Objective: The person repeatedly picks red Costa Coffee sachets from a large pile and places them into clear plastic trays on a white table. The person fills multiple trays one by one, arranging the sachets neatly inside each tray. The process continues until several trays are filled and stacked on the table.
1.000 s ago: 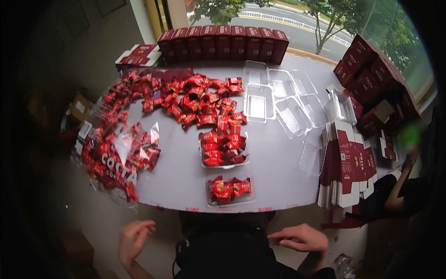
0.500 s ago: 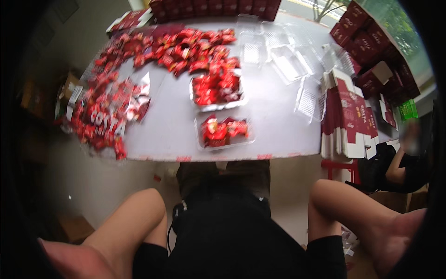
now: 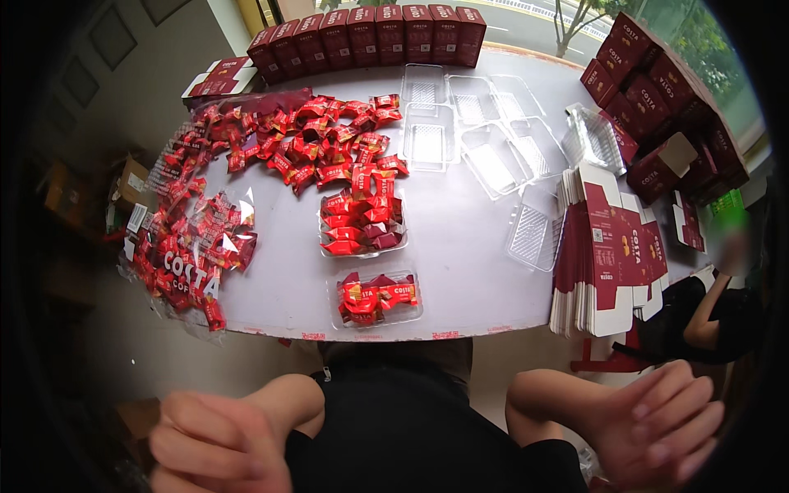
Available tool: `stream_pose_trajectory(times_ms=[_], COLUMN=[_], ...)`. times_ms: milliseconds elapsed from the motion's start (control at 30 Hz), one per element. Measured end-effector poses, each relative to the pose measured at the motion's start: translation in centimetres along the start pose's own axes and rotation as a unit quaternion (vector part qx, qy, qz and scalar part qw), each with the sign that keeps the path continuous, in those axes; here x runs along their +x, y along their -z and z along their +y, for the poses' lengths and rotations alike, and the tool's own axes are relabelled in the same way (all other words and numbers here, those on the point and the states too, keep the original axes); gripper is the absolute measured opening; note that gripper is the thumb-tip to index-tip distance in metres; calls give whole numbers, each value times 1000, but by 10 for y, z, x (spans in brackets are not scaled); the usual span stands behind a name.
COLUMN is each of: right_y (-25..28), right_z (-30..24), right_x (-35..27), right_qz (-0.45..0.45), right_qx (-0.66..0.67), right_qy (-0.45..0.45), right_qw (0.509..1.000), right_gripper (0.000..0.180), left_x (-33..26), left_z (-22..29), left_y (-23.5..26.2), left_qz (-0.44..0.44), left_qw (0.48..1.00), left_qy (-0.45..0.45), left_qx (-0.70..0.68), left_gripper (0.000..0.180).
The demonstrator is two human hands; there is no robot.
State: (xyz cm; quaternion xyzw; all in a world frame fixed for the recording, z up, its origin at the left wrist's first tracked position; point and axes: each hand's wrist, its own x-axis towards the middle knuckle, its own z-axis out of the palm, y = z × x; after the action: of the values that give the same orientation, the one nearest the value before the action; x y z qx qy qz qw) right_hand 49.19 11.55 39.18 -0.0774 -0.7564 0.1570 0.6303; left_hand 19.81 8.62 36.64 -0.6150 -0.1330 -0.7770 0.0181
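My left hand (image 3: 218,444) is raised at the lower left, its fingers curled into a fist, slightly blurred. At the lower right my right hand (image 3: 666,423) is also up, fingers bent in toward the palm. Nothing shows in either hand, and both are apart from the table. Nearest on the table (image 3: 468,287), by its front edge, stands a clear plastic tray (image 3: 335,316) with several red wrapped packets (image 3: 378,297). Just behind it, a fuller clear tray (image 3: 362,253) holds red and dark red packets (image 3: 349,226).
Loose red packets (image 3: 304,144) and a clear printed bag (image 3: 193,267) of packets cover the left side. Clear trays (image 3: 493,164) lie right of centre. Flattened cartons (image 3: 604,255) and stacked dark red boxes (image 3: 645,99) stand right; a box row (image 3: 362,41) lines the back. Another person's arm (image 3: 707,308) shows far right.
Both my hands have come into view, curled, at the lower left and right; before, mainly forearms showed. The view has shifted, so the table sits lower in it. The trays and packets look unchanged.
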Motion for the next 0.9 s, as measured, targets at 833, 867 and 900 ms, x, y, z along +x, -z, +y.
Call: stream_pose_trajectory(times_ms=[833,867,900], right_y=[-96,-92,-91], right_z=[2,4,3], right_x=[51,39,39], right_qz=[-150,-154,-166], right_qx=[48,52,46], right_qy=[-392,-336,-325], right_qw=[906,928,930], right_gripper=[26,26,26], left_x=[14,14,12], left_z=[7,7,7], left_y=[6,5,4], left_qz=[-144,-143,-141], left_qw=[973,973,973], left_qy=[154,155,156], left_qx=[96,93,90], left_gripper=[31,31,31])
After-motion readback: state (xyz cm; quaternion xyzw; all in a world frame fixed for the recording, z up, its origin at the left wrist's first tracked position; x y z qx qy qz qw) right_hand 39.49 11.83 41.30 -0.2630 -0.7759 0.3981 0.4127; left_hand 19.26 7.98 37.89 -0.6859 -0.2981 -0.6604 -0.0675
